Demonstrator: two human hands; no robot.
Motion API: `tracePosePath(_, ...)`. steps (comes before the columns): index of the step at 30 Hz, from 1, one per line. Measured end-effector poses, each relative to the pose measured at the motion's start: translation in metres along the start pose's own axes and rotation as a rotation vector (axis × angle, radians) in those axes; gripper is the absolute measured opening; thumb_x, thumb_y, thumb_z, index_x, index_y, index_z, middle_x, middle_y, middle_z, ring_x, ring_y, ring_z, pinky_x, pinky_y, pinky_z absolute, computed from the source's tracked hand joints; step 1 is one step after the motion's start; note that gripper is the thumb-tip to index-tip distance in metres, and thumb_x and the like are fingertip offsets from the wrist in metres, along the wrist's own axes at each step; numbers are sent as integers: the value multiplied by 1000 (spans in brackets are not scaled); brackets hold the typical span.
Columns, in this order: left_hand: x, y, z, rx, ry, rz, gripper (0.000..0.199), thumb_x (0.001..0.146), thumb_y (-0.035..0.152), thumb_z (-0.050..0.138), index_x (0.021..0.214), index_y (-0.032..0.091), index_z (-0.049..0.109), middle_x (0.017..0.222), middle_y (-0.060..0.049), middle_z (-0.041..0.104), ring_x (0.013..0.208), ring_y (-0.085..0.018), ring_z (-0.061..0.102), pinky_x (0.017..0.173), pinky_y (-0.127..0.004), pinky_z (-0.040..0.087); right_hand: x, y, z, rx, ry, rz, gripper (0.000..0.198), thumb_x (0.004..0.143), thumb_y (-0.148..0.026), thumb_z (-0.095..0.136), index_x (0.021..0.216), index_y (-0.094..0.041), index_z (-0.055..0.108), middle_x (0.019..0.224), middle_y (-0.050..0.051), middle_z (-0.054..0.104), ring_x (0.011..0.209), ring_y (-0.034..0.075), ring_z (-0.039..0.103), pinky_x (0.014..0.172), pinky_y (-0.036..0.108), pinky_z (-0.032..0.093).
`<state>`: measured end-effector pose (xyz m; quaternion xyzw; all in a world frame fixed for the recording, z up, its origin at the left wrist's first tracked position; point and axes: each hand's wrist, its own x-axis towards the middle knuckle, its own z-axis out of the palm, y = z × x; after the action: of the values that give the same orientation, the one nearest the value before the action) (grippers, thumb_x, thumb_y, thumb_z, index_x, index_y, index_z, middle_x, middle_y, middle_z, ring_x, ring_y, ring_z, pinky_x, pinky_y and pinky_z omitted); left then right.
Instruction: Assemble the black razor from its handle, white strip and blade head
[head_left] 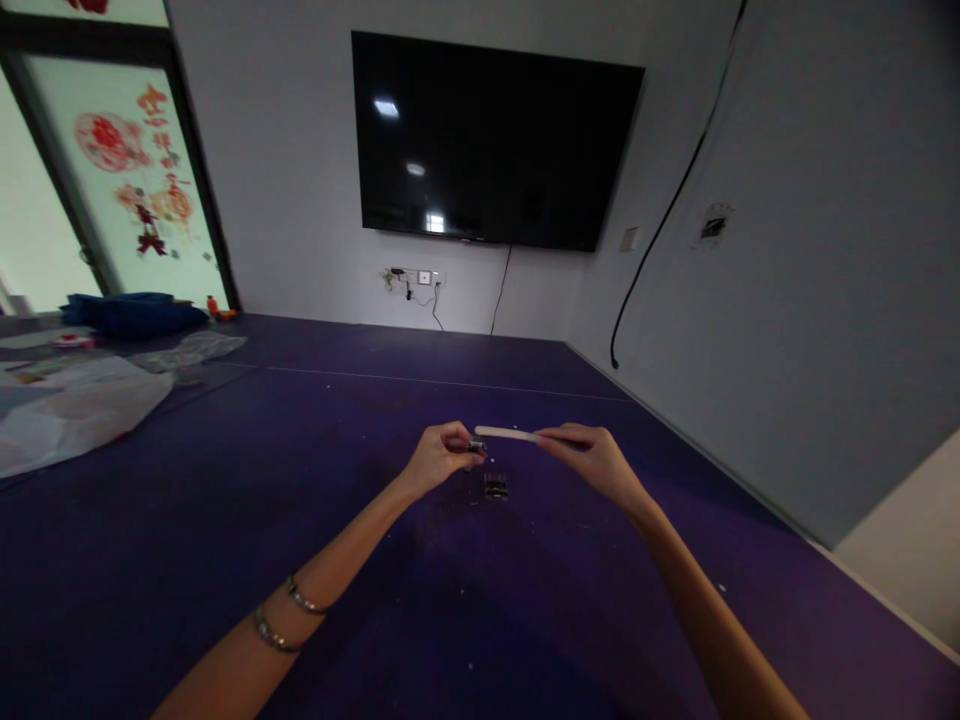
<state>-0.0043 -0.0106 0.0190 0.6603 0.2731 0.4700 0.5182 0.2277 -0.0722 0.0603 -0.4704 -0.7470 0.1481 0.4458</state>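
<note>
My left hand (439,460) pinches a small dark piece with a shiny, silvery part (476,446) between thumb and fingertips; its exact kind is too small to make out. Opposite it, my right hand (596,460) is closed on one end of a slim, off-white stick (506,433) with a rounded tip. The stick lies nearly level and its tip points left, close by the small piece; whether they touch I cannot tell. Below both hands, a small clear case with dark contents (496,487) rests on the purple surface (465,620).
White plastic sheeting (97,405) and a folded blue cloth (135,313) lie at the left, near a small orange item (213,304). A black television (495,140) hangs on the far wall. One black cable (675,190) dangles along the right wall (817,300).
</note>
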Motion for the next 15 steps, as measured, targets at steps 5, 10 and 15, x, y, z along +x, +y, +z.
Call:
tracePosePath(5, 1, -2, -1, 35, -5, -5, 22, 55, 11, 72, 64, 14, 53, 68, -2, 68, 63, -13, 63, 62, -25, 49, 0, -3, -1, 25, -70, -14, 24, 77, -39, 59, 89, -22, 72, 84, 5, 69, 77, 19, 62, 68, 29, 47)
tracePosePath(10, 0, 1, 1, 10, 5, -15, 22, 55, 10, 71, 62, 14, 51, 70, -2, 69, 67, -13, 64, 65, -25, 49, 1, 2, 1, 13, -15, 12, 25, 77, -40, 59, 88, -22, 72, 85, 6, 69, 78, 20, 63, 69, 30, 47)
tracePosePath(15, 0, 1, 1, 47, -2, -2, 21, 55, 11, 72, 63, 14, 52, 69, -2, 69, 66, -13, 64, 66, -25, 48, 2, 4, 2, 15, -50, 2, 25, 76, -40, 59, 89, -22, 72, 85, 5, 70, 79, 20, 63, 69, 30, 48)
